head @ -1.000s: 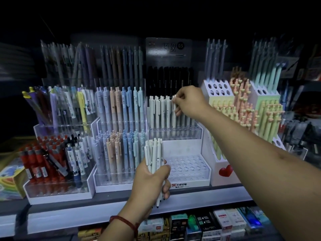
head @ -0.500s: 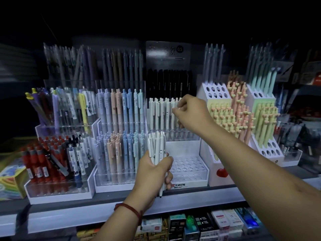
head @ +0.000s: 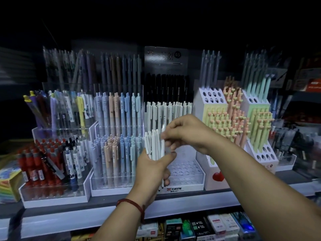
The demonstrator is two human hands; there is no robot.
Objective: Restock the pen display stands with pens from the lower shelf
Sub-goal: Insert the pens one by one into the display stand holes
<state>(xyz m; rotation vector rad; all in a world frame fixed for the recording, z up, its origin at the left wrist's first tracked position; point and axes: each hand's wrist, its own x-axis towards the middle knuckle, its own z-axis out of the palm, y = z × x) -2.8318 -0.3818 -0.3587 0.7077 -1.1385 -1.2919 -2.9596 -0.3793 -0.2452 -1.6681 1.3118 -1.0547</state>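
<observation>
My left hand [head: 150,169] grips a bundle of white pens [head: 154,145] upright in front of the white tiered display stand [head: 187,178]. Beside it, my right hand [head: 186,132] pinches the top of one white pen at the right edge of that bundle. The stand's middle tier holds a full row of white pens [head: 168,112]. Its bottom tier shows bare holes [head: 184,168]. Black pens [head: 166,86] fill the back tier.
Pastel blue and peach pens [head: 118,133] stand in the neighbouring stand on the left, red pens [head: 38,162] further left. A heart-topped pen stand [head: 231,122] rises on the right. Boxed stock [head: 199,226] lies on the lower shelf.
My right hand left the middle row of white pens and came down to the bundle in my left hand, where it now pinches a pen. The left hand rose slightly.
</observation>
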